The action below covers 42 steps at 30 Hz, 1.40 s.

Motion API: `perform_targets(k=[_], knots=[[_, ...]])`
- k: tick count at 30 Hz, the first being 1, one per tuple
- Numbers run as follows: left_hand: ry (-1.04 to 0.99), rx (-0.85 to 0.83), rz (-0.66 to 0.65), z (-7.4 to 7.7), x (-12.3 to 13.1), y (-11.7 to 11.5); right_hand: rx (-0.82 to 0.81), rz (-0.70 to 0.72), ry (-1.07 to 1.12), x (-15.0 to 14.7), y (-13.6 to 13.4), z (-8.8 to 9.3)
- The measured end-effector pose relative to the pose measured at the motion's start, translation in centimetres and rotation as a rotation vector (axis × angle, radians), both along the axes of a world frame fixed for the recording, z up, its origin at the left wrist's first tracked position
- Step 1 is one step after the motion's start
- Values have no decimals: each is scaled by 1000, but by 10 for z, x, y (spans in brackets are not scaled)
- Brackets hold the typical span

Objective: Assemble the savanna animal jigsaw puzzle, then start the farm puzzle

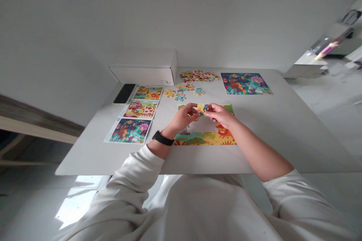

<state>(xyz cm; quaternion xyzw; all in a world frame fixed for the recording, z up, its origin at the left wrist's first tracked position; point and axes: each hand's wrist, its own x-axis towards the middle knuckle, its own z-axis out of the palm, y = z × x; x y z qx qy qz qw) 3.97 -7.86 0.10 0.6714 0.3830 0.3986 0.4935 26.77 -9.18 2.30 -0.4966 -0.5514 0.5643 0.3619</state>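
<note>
Both my hands meet over a partly assembled jigsaw puzzle (206, 140), whose bottom and right edges show animals and plants in yellow, green and orange. Between them is a small yellow and blue puzzle piece (201, 108). My left hand (184, 117) pinches its left side; my right hand (222, 115) grips its right side with thumb and fingers. Whether it is one piece or two joined cannot be made out. Bare white surface shows inside the puzzle's border, and my hands cover part of its upper area. Several loose puzzle pieces (181, 97) lie just beyond my left hand.
A heap of puzzle pieces (199, 76) lies at the back beside a white box (144, 74). A finished-looking dark blue puzzle (246, 83) is at the back right. Picture sheets (130, 130) line the left, near a black phone (124, 93). The white table (271, 131) meets a wall behind.
</note>
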Motion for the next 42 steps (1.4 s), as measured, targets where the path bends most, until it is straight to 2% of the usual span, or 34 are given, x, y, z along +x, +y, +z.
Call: perform_targets(k=[4, 8, 12, 17, 20, 24, 28, 35, 42], knots=[[5, -7, -19, -1, -4, -2, 153, -27, -140, 6, 3, -4], [52, 20, -46, 3, -9, -9, 221, 46, -225, 12, 4, -4], [144, 78, -101, 9, -13, -13, 198, 183, -264, 18, 3, -2], [265, 216, -3, 12, -17, -12, 124, 320, -276, 22, 4, -3], [288, 250, -41, 12, -18, -11, 75, 361, -329, 20, 3, -6], [355, 328, -126, 8, -17, -9, 61, 360, -428, 16, 0, -7], [439, 402, -176, 5, -16, -8, 134, 365, -632, 11, -3, 1], [542, 475, -156, 6, -16, -10, 236, 344, -871, 3, -11, 13], [607, 499, -81, 4, -15, -15, 395, 337, -1008, 3, -12, 9]])
